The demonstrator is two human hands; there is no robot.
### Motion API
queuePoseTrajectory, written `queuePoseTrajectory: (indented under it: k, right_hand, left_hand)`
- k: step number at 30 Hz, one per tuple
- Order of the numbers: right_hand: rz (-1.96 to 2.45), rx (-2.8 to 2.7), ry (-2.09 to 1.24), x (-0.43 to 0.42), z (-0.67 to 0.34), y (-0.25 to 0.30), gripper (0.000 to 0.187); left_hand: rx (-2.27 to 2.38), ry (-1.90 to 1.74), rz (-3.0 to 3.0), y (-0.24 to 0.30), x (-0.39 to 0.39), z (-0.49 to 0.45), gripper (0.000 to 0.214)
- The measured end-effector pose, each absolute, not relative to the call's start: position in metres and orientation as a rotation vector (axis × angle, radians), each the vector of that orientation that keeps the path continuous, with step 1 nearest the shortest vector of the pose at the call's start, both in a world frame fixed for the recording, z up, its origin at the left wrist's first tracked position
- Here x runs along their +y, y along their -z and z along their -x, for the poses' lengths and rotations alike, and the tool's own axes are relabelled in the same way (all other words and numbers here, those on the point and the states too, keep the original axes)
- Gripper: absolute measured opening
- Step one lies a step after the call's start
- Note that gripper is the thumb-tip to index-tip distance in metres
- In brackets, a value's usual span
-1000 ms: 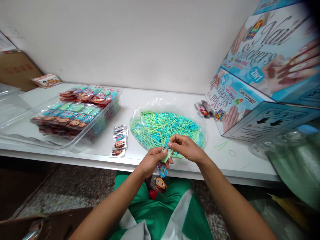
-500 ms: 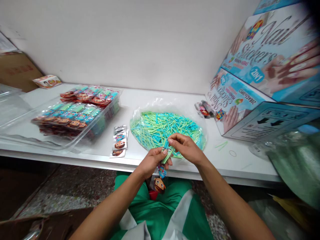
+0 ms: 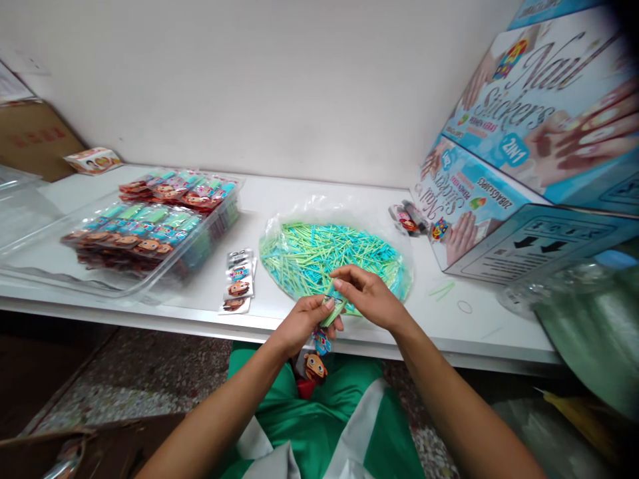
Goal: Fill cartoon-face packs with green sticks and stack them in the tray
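My left hand (image 3: 301, 324) is closed around a small clear packet (image 3: 316, 356) printed with cartoon figures, which hangs down below the fingers over my green lap. My right hand (image 3: 368, 295) pinches a thin green stick (image 3: 333, 311) at the packet's top, fingertips meeting those of the left hand. Both hands hover at the front edge of the white table (image 3: 279, 307), just in front of a clear bag heaped with green and blue sticks (image 3: 324, 256).
A clear tray (image 3: 44, 266) of filled cartoon packets sits at left. A short row of loose packets (image 3: 238, 279) lies beside the stick pile. Large nail sticker boxes (image 3: 524, 153) stand at right, with a few packets (image 3: 408, 219) against them. Stray sticks (image 3: 441, 289) lie nearby.
Both hands have shifted slightly left and up together, and the hanging packet has risen a little with them. The grip looks unchanged.
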State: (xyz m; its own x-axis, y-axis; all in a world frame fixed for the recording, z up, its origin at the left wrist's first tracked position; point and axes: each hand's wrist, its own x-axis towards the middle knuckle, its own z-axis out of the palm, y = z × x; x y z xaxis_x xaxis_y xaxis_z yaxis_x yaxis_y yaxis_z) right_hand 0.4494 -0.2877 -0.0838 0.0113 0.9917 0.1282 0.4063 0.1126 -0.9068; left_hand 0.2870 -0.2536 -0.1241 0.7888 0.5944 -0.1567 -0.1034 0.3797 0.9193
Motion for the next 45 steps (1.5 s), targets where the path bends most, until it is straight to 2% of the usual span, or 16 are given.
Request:
queuePoseTrajectory:
  k: [7,12,16,23,26,30,32,35,40,45]
  right_hand:
    - [1.517,-1.565,-0.756,-0.291,-0.448,0.085,0.018]
    - [1.471,-1.499,-0.844,-0.296,-0.442,0.092,0.037]
    - [1.403,-1.531,-0.739,-0.299,-0.437,0.089,0.048]
    - [1.272,-1.64,-0.556,-0.301,-0.434,0.077,0.052]
    - [1.247,-1.624,-0.501,-0.3,-0.434,0.074,0.05]
    - [1.24,-1.597,-0.557,-0.296,-0.432,0.073,0.047]
    - [1.256,-1.541,-0.597,-0.294,-0.431,0.073,0.046]
    - [1.3,-1.429,-0.601,-0.291,-0.435,0.075,0.041]
    - [1.359,-1.406,-0.621,-0.289,-0.445,0.082,0.039]
    - [1.419,-1.403,-0.684,-0.288,-0.446,0.088,0.034]
  left_hand:
    - [0.594,-0.569,-1.16,0.12,-0.25,-0.284,0.038]
    - [0.625,-0.701,-1.25,0.121,-0.244,-0.283,0.033]
    - [0.581,-0.758,-1.207,0.121,-0.242,-0.276,0.028]
    - [0.498,-0.747,-1.176,0.113,-0.238,-0.264,0.059]
    - [0.509,-0.765,-1.159,0.117,-0.238,-0.264,0.052]
    - [0.519,-0.798,-1.194,0.128,-0.241,-0.263,0.027]
    - [0.544,-0.804,-1.232,0.127,-0.238,-0.257,0.024]
    - [0.662,-0.894,-1.306,0.111,-0.219,-0.232,0.028]
    - [1.061,-1.223,-1.693,0.047,-0.147,-0.149,0.06]
    - [1.567,-1.192,-2.121,0.013,-0.066,-0.081,0.059]
